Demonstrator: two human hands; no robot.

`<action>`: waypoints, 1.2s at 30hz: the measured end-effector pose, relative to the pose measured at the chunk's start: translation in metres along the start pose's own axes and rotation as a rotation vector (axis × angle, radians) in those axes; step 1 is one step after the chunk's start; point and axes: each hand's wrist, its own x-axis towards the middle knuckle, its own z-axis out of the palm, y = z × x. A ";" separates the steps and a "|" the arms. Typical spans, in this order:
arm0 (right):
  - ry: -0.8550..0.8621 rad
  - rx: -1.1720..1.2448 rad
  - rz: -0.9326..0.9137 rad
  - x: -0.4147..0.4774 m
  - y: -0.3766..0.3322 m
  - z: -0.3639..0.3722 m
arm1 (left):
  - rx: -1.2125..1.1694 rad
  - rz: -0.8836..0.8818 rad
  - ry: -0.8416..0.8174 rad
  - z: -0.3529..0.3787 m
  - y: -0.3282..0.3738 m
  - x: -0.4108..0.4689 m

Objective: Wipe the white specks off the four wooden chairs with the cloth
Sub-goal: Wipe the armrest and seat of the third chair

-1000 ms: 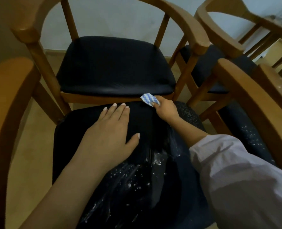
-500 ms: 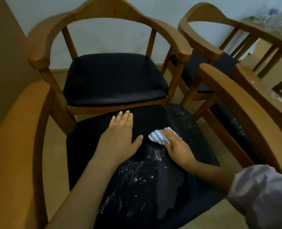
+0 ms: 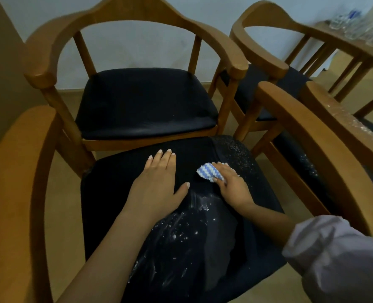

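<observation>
The nearest wooden chair (image 3: 19,193) has a dark seat (image 3: 115,184) with white specks and smears across its middle and far right corner. My left hand (image 3: 157,184) lies flat on the seat, fingers straight. My right hand (image 3: 229,184) grips a folded blue-and-white cloth (image 3: 205,172) and presses it on the seat just right of the left hand. A second chair (image 3: 137,20) faces me beyond; its seat (image 3: 146,103) looks nearly free of specks. Two more chairs stand on the right, one (image 3: 260,53) at the back and one (image 3: 334,119) with specks on its armrest and seat.
A pale wall runs behind the chairs and a brown wall on the left. Beige floor (image 3: 67,171) shows between the chairs. At the top right a wooden table (image 3: 360,51) carries several clear glasses (image 3: 356,29). My right forearm wears a pale rolled sleeve (image 3: 338,254).
My right hand has pulled the cloth back from the seat's far edge toward the middle, and it has barely shifted in the last half second. My left hand stays flat on the seat. The view has tilted up.
</observation>
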 end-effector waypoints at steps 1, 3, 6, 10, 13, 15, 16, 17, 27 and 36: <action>0.019 0.008 0.004 0.005 0.001 0.002 | 0.002 -0.001 -0.001 0.001 0.000 0.000; 0.050 0.022 0.007 0.013 0.003 0.005 | 0.009 0.001 0.005 0.002 0.000 0.001; 0.057 0.022 -0.010 0.022 0.008 0.005 | 0.035 0.007 0.019 0.003 0.000 0.001; 0.053 -0.013 -0.015 0.044 0.010 0.001 | 0.059 0.016 0.017 0.002 0.000 0.002; 0.062 -0.022 0.021 0.066 0.009 0.001 | 0.083 0.010 0.014 0.001 0.001 0.002; 0.066 -0.027 0.023 0.080 0.010 0.002 | 0.091 0.006 0.015 0.000 0.001 0.002; 0.068 -0.029 0.023 0.086 0.011 0.003 | 0.092 0.006 0.019 0.000 0.001 0.002; 0.071 -0.028 0.025 0.093 0.012 0.003 | 0.094 0.005 0.024 0.000 0.000 0.002; 0.005 -0.062 0.142 0.160 0.002 -0.009 | 0.097 0.006 0.079 -0.003 -0.003 0.003; -0.045 -0.228 0.263 0.193 -0.002 -0.008 | 0.205 0.032 0.114 0.003 -0.010 0.005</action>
